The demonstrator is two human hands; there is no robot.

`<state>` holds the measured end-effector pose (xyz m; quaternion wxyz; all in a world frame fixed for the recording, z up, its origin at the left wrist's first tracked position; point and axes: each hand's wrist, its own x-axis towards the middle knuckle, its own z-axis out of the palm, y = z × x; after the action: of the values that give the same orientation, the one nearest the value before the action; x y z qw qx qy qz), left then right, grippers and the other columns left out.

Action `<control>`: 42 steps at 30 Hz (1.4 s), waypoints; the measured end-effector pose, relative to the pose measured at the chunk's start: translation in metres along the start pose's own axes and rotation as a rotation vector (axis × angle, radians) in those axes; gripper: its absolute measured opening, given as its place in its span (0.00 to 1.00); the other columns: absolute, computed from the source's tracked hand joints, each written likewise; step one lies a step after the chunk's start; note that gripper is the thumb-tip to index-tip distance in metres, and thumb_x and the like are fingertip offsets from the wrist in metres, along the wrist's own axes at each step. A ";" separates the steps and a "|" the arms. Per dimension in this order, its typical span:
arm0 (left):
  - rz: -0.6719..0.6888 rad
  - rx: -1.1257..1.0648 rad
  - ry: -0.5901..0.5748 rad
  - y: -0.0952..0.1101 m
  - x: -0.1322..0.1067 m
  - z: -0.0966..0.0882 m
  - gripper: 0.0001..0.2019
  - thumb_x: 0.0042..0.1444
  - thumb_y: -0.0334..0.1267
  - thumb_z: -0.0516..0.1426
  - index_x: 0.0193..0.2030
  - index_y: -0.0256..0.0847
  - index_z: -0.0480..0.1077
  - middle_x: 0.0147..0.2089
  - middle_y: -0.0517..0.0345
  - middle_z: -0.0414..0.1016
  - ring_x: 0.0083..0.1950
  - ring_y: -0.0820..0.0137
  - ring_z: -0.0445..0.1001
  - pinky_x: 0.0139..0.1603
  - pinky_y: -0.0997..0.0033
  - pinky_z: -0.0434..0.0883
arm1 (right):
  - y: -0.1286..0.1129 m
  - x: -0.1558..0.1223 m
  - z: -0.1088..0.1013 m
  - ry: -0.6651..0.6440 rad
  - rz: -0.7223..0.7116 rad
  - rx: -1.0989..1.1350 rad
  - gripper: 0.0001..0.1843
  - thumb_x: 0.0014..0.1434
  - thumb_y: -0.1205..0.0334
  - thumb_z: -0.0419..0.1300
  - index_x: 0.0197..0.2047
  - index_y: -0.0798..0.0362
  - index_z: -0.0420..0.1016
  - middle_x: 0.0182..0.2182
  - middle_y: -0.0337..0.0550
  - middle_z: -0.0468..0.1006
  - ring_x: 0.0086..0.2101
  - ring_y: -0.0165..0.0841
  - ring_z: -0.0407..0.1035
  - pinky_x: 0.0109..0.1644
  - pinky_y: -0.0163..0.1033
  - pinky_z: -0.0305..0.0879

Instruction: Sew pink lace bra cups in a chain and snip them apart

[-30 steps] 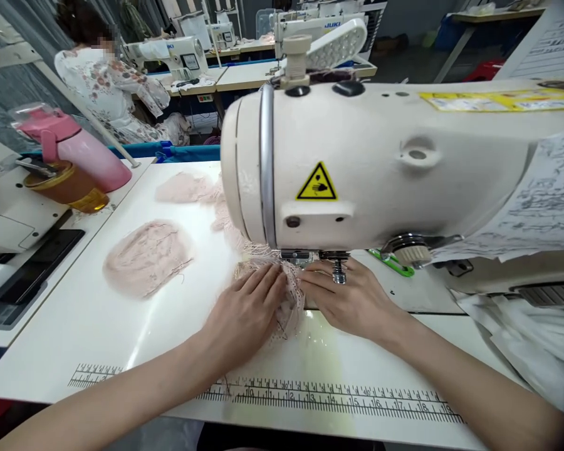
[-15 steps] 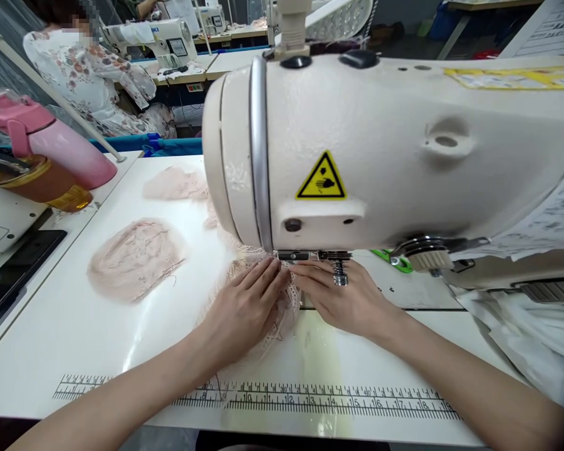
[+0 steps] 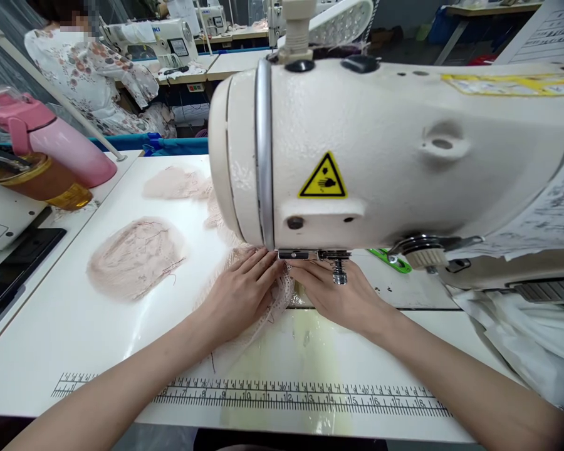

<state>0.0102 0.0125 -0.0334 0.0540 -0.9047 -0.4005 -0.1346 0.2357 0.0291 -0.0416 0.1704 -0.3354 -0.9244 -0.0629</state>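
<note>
A cream industrial sewing machine (image 3: pixel 385 150) fills the upper middle of the head view. Under its head lies a piece of pale pink lace fabric (image 3: pixel 272 307). My left hand (image 3: pixel 237 294) rests flat on the lace, fingers stretched toward the presser foot (image 3: pixel 310 255). My right hand (image 3: pixel 341 294) lies flat beside it, fingers pressing the fabric just under the machine head, their tips partly hidden. The two hands nearly touch at the fingertips.
A stack of pink lace pieces (image 3: pixel 134 257) and another lace piece (image 3: pixel 176 183) lie on the white table (image 3: pixel 75 338). A printed ruler (image 3: pixel 301 398) runs along the front edge. A pink bottle (image 3: pixel 56 141) and amber jar (image 3: pixel 42 181) stand left. A person (image 3: pixel 94 69) sews behind.
Both hands have slid forward with the lace toward the presser foot. The fabric has fed further under the machine head, and the view has shifted slightly.
</note>
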 end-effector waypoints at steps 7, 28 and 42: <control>0.011 0.050 0.001 0.001 0.000 0.000 0.19 0.66 0.34 0.47 0.60 0.29 0.66 0.61 0.42 0.70 0.61 0.55 0.70 0.59 0.51 0.72 | -0.001 0.001 0.000 0.036 -0.005 0.005 0.23 0.61 0.73 0.52 0.58 0.47 0.69 0.55 0.46 0.75 0.45 0.37 0.73 0.41 0.41 0.69; -0.013 0.031 -0.026 0.000 0.001 -0.002 0.21 0.66 0.34 0.47 0.63 0.31 0.64 0.62 0.44 0.69 0.63 0.58 0.69 0.59 0.54 0.72 | 0.002 0.006 0.006 0.100 -0.016 0.044 0.17 0.61 0.73 0.52 0.51 0.50 0.73 0.47 0.46 0.80 0.46 0.37 0.73 0.45 0.41 0.68; 0.232 0.141 -0.045 0.013 -0.067 -0.063 0.18 0.64 0.45 0.53 0.52 0.33 0.70 0.49 0.47 0.78 0.44 0.61 0.75 0.27 0.66 0.71 | -0.001 0.006 0.003 0.167 -0.079 0.143 0.15 0.60 0.76 0.49 0.42 0.54 0.74 0.43 0.46 0.79 0.39 0.33 0.72 0.39 0.40 0.66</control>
<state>-0.0357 -0.0567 0.0079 0.1235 -0.9417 -0.3029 -0.0787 0.2301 0.0321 -0.0421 0.2678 -0.2791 -0.9216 -0.0313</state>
